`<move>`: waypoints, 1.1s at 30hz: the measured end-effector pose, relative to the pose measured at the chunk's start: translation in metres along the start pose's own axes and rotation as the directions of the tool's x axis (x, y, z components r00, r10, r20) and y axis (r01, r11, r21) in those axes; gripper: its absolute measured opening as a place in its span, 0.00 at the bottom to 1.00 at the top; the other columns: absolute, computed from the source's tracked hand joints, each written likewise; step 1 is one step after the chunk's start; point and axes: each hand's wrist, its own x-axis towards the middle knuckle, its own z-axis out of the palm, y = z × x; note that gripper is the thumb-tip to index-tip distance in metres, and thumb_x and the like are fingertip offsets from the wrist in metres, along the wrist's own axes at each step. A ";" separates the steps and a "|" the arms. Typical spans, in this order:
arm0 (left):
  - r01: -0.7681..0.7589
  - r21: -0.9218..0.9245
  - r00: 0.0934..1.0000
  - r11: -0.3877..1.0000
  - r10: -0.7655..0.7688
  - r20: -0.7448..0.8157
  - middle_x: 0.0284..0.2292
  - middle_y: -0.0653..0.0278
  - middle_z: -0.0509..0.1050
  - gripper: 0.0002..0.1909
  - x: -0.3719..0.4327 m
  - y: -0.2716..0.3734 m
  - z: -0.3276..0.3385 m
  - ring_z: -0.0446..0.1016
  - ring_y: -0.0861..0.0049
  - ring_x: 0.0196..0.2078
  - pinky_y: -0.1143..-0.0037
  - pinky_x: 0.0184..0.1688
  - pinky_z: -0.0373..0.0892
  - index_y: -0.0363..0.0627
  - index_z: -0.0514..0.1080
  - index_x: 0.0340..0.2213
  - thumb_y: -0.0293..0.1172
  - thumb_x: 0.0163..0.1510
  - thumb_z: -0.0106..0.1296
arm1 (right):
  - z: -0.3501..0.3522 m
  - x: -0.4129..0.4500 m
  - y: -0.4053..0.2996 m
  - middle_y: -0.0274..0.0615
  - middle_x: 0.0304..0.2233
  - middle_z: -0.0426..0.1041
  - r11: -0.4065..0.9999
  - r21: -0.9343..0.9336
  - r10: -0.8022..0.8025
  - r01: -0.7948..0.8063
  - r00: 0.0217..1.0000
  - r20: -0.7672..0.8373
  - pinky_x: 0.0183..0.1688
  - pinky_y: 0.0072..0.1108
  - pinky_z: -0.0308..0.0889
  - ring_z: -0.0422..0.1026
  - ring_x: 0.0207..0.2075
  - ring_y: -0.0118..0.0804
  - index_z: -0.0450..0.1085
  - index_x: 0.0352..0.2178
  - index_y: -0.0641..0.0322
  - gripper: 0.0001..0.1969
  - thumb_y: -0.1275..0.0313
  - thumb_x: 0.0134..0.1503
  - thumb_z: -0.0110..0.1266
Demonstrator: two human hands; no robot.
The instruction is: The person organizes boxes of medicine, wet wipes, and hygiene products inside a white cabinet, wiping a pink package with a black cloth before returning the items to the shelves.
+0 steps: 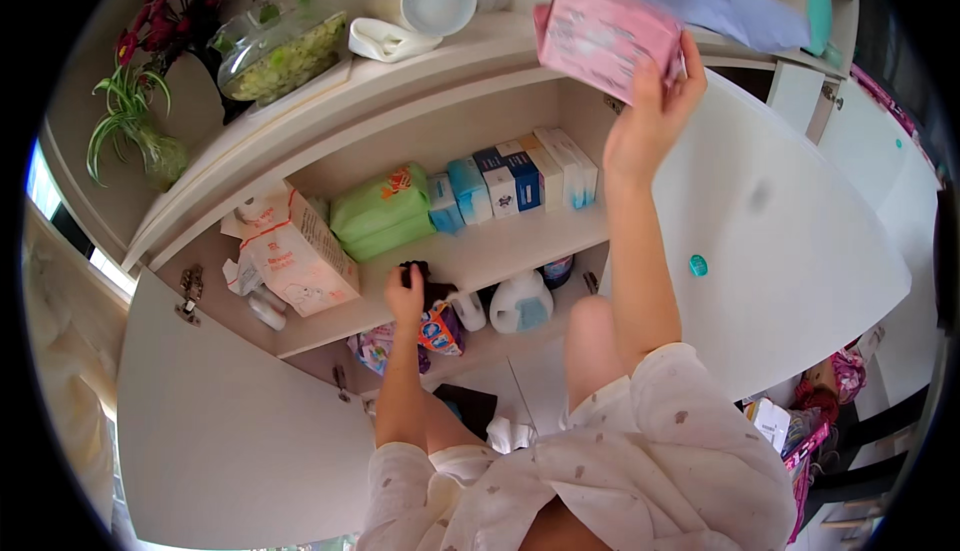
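My right hand (660, 112) grips a pink soft pack (604, 40) by its right end, up at the height of the countertop. Lower down, my left hand (407, 292) is closed around a dark cloth (435, 292) at the front of the cabinet shelf (517, 251). Behind it on that shelf stand a green soft pack (386, 209), a light blue pack (470, 189), a navy and white box (517, 179) and several pale boxes (566, 168). A white and orange printed carton (292, 251) with a torn top is at the shelf's left end.
Both cabinet doors, left (240, 416) and right (787, 236), stand swung outward. Below the shelf are a white jug (521, 302) and an orange and purple bag (442, 329). On top sit a glass bowl with greenery (285, 55), white cups (435, 3) and a lavender pouch (720, 7).
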 end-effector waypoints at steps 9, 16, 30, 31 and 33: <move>0.198 -0.794 0.932 -0.574 -0.142 0.335 0.44 0.51 0.63 0.30 -0.014 0.032 -0.063 0.61 0.56 0.46 0.63 0.46 0.59 0.40 0.62 0.44 0.52 0.49 0.31 | -0.117 -0.133 0.002 0.40 0.42 0.60 0.600 0.191 0.624 -0.777 0.604 0.496 0.47 0.21 0.56 0.60 0.44 0.31 0.55 0.44 0.65 0.29 0.61 0.43 0.55; -0.042 -0.387 0.959 0.921 0.145 0.242 0.48 0.53 0.57 0.28 -0.059 0.124 -0.051 0.54 0.58 0.52 0.68 0.52 0.51 0.46 0.61 0.45 0.36 0.41 0.52 | -0.133 -0.259 0.021 0.38 0.41 0.61 0.532 -0.407 0.774 -0.742 0.231 0.589 0.48 0.18 0.53 0.59 0.45 0.27 0.55 0.44 0.63 0.27 0.74 0.41 0.55; 0.643 -0.755 0.642 -0.128 -0.448 0.623 0.35 0.57 0.68 0.24 -0.157 0.040 -0.008 0.69 0.72 0.35 0.73 0.38 0.67 0.37 0.62 0.38 0.48 0.54 0.31 | -0.137 -0.292 0.002 0.37 0.40 0.62 0.104 -0.420 0.552 -0.902 -0.299 0.778 0.47 0.17 0.55 0.60 0.44 0.26 0.58 0.40 0.66 0.25 0.64 0.42 0.53; 0.663 -0.725 0.605 -0.186 -0.437 0.666 0.36 0.57 0.68 0.23 -0.173 0.027 -0.008 0.69 0.72 0.36 0.73 0.38 0.67 0.38 0.61 0.39 0.47 0.54 0.31 | -0.134 -0.295 0.001 0.37 0.40 0.62 0.081 -0.397 0.514 -0.914 -0.303 0.803 0.47 0.18 0.54 0.60 0.44 0.27 0.58 0.40 0.65 0.25 0.63 0.41 0.53; 0.710 -0.603 0.490 -0.365 -0.358 0.794 0.37 0.57 0.68 0.23 -0.167 0.038 -0.017 0.69 0.72 0.37 0.75 0.38 0.68 0.39 0.61 0.41 0.46 0.54 0.31 | -0.137 -0.293 0.002 0.37 0.40 0.61 0.067 -0.426 0.506 -0.902 -0.337 0.794 0.47 0.18 0.53 0.60 0.44 0.27 0.58 0.40 0.64 0.27 0.59 0.40 0.54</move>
